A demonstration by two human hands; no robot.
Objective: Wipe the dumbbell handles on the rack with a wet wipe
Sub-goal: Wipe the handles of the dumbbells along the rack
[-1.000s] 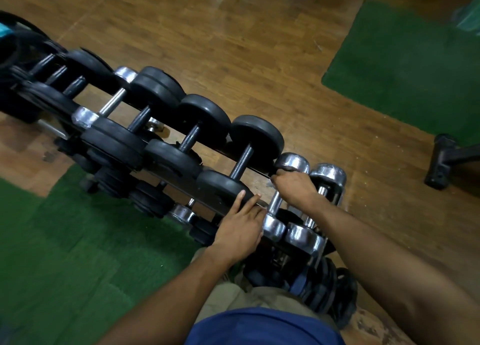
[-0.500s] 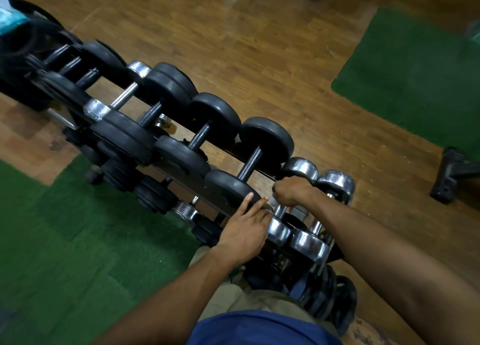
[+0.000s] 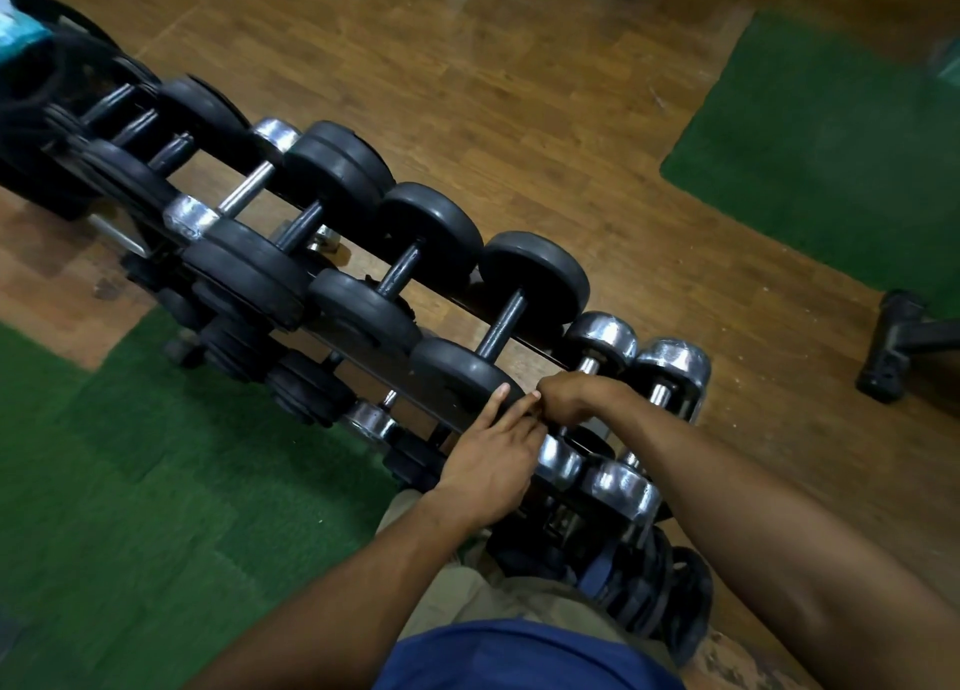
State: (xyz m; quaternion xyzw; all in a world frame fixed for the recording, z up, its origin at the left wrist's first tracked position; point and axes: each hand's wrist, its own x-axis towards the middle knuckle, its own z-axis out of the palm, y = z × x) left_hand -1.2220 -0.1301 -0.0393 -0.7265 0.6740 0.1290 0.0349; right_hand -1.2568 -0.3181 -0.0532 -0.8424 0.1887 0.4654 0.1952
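The chrome dumbbell (image 3: 587,372) second from the right end of the rack (image 3: 363,362) lies across the top rails, its far head shining above your right hand (image 3: 574,401), its near head (image 3: 558,461) just beside your left hand (image 3: 493,463); your right hand is curled into a fist round its handle, close to the near end, so the handle is mostly hidden; I cannot tell whether a wet wipe is inside that fist, since none shows. Your left hand lies flat on the rack's front rail with fingers straight, the fingertips (image 3: 501,393) touching the rim of the nearest black rubber dumbbell (image 3: 501,325) and meeting the knuckles of your right hand; it holds nothing. To the right sits one more chrome dumbbell (image 3: 657,393), last in the row; to the left the black dumbbells run on up the rack, with another chrome one (image 3: 244,190) among them. Lower tiers carry smaller weights, partly hidden. The rack stands on a wooden floor (image 3: 519,91) with green turf mats (image 3: 130,481) on either side; a black equipment foot (image 3: 893,346) rests at the right edge.
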